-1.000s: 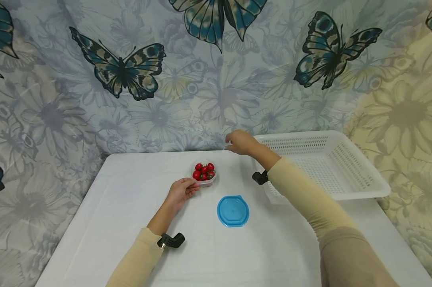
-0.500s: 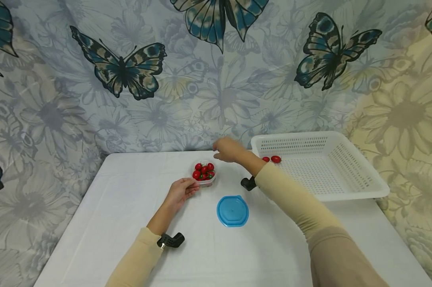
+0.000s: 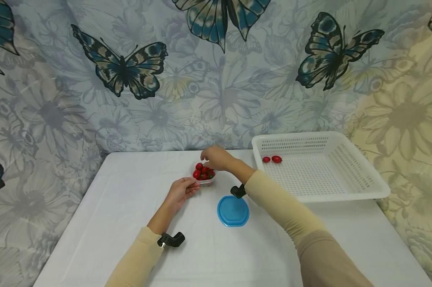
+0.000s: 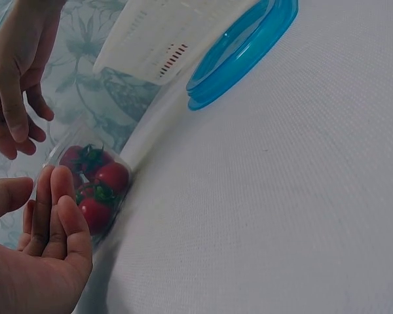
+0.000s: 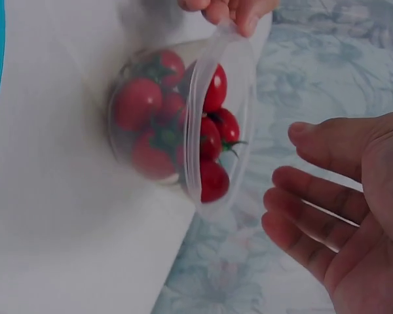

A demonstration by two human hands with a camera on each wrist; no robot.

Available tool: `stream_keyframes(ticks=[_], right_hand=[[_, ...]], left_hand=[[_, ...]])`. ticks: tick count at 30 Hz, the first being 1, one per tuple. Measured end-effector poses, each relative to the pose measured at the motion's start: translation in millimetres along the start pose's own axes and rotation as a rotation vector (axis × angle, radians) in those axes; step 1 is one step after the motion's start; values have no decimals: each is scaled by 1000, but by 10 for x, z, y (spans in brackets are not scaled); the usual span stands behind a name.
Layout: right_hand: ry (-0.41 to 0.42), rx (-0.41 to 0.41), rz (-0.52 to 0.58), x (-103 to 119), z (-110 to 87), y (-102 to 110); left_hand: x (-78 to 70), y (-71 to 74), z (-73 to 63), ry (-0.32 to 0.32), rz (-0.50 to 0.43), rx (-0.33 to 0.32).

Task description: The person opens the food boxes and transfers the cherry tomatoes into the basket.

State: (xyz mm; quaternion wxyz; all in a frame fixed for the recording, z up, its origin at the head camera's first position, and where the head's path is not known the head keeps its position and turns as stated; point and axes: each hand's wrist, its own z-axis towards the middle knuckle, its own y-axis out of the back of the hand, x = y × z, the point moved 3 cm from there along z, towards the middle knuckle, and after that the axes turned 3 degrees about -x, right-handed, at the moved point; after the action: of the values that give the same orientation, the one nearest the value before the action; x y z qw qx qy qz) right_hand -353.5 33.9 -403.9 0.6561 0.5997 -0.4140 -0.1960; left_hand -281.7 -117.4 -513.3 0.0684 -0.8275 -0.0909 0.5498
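A clear round plastic container [image 5: 190,131] full of red cherry tomatoes [image 5: 213,140] with green stems stands toward the far side of the table. At its near left rim, the thumb and fingers of my left hand [image 3: 181,191] pinch the edge. Right over the container hovers my right hand [image 3: 218,158], thumb and fingers spread with nothing between them in the right wrist view. A blue lid [image 3: 233,211] lies on the table nearer to me. Two cherry tomatoes [image 3: 276,159] rest in the white basket [image 3: 366,187], by its left wall.
The basket, with slotted sides, takes up the table's back right and reaches its edge. A white cloth covers the table [image 3: 104,215]. Directly behind stands a wall hanging [image 3: 187,119] with butterflies and flowers.
My right hand has moved left from beside the basket to above the container, uncovering the two tomatoes in the basket. My left hand stays at the rim.
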Motion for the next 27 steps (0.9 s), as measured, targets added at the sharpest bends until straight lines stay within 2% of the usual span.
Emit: stream_keyframes(ticks=[8,13,20,27], right_hand=[[52,-15,7,117,56,-178],[79,-4,-42,166,88,-297],[71,16,-88,176,120,-411],[127,2,-157,165,150,-502]], left_hand=[[17,-3,11,-1,-8,4],[25,0,20,-6,-17,8],[29,5,21,-6,-3,16],[19,12,21,-11,-4,1]])
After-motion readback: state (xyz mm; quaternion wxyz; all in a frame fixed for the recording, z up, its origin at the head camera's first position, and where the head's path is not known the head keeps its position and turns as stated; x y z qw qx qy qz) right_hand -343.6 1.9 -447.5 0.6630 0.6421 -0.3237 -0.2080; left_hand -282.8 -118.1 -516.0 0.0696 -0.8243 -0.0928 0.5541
